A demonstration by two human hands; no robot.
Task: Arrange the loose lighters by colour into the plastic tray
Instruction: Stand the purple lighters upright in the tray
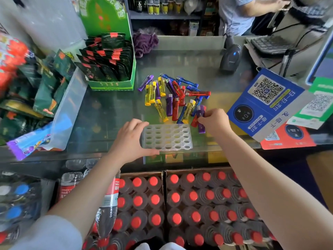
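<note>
Left hand point(131, 139) spread, bracing the empty plastic tray point(167, 137); right hand point(215, 121) pinching a purple lighter point(201, 121) — neighbouring red lighter point(194, 120) may drag along.

Glass shop counter point(111, 112), bottle-stocked shelves point(162, 16) behind.

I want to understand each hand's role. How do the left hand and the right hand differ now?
The left hand lies spread on the plastic tray's left edge, steadying it; the right hand pinches a purple lighter beside the tray. The left holds no lighter; the right touches the pile's edge. Both are bare, over the glass counter.
</note>
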